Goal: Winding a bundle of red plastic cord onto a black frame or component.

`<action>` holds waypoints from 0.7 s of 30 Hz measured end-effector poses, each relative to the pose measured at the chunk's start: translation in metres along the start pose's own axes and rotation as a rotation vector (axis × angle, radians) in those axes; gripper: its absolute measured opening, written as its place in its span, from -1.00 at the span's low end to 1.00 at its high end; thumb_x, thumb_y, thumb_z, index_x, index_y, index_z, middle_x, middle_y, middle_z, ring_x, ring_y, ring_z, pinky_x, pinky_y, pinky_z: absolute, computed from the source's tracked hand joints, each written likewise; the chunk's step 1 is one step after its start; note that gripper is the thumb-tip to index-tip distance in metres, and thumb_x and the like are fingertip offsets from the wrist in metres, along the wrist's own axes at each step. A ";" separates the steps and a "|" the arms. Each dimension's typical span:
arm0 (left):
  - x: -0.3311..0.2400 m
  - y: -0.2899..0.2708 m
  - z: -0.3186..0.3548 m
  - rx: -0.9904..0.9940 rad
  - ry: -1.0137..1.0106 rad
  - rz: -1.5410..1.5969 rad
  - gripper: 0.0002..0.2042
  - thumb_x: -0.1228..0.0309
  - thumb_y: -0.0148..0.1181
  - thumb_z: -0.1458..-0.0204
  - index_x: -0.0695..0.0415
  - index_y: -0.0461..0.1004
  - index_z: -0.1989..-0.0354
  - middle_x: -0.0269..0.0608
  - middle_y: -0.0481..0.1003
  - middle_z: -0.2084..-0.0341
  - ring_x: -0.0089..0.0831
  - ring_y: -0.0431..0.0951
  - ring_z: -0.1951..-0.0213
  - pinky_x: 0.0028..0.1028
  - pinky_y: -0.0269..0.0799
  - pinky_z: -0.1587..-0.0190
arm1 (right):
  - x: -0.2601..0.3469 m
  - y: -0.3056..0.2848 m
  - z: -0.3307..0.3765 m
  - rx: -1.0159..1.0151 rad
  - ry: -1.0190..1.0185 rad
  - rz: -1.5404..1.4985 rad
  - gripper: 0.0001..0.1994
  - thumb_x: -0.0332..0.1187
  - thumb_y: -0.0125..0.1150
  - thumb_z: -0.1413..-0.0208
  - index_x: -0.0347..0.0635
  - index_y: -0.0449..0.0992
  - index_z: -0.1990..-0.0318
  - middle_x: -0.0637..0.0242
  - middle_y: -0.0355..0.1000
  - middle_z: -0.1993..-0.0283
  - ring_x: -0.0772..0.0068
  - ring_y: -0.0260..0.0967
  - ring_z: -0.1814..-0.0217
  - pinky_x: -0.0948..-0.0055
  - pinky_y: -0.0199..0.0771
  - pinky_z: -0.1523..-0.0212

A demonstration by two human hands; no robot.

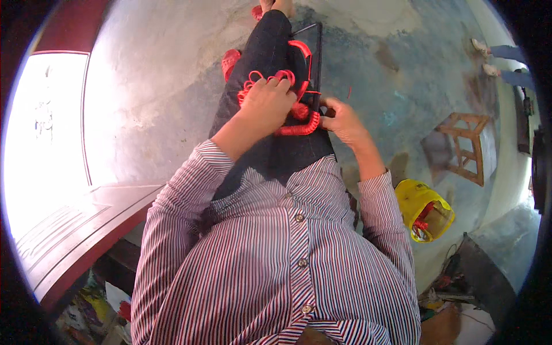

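Note:
A black rectangular frame (319, 57) rests across my lap, on dark trousers. Thick red wrapping (300, 131) covers a curved piece at its near side, and more red runs up toward the far end. My left hand (267, 104) lies over a loose bundle of red cord (249, 86), its fingers curled round the loops. Beside it sits a small red ball of cord (299, 111). My right hand (343, 121) is at the frame's right edge, thumb and fingers pinched together; what lies between them is too small to make out.
On the floor to the right stand a wooden stool frame (468, 149) and a yellow bag (425, 210) with red material inside. Another person's legs (509, 63) show at the far right. A dark red panelled door (80, 230) is at my left. Clutter lies behind me on both sides.

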State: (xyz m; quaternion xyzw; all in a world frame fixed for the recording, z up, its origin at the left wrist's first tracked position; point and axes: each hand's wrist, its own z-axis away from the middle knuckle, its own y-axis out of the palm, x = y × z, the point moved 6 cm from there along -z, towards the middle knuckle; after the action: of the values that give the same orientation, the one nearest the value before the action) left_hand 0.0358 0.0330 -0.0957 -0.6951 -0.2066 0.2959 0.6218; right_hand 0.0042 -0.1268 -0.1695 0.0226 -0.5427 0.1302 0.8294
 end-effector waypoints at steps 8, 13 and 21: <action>0.001 0.002 -0.011 -0.180 -0.157 0.345 -0.67 0.52 0.16 0.23 0.19 0.46 0.18 -0.04 0.45 0.27 -0.05 0.46 0.14 -0.21 0.40 0.05 | 0.027 -0.020 0.015 -0.299 -0.474 0.547 -0.64 -0.37 0.31 0.11 -0.32 0.50 0.11 0.26 0.45 0.05 0.27 0.36 -0.06 0.39 0.29 -0.11; 0.032 0.031 -0.003 -0.367 -0.609 0.862 -0.63 0.54 0.15 0.22 0.22 0.41 0.12 -0.02 0.43 0.21 -0.15 0.44 0.14 -0.30 0.34 0.01 | 0.026 -0.082 0.059 -0.378 -0.443 -0.586 -0.70 -0.41 0.16 0.10 -0.23 0.50 0.14 0.20 0.40 -0.03 0.20 0.28 -0.17 0.15 0.18 -0.24; -0.001 0.081 -0.007 0.034 -0.869 1.698 -0.37 0.54 0.08 0.23 0.30 0.14 -0.15 -0.26 0.29 0.31 -0.39 0.32 0.21 -0.48 0.20 -0.01 | 0.032 -0.219 0.181 -0.269 -0.734 -1.135 -0.71 -0.21 0.08 -0.02 -0.26 0.41 0.21 0.30 0.34 0.34 0.29 0.33 0.26 -0.02 0.30 0.02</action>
State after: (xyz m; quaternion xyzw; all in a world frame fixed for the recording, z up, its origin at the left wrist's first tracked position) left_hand 0.0328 0.0155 -0.1754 -0.4330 0.1582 0.8839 0.0783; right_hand -0.0932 -0.3643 -0.0429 0.2427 -0.7041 -0.4087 0.5275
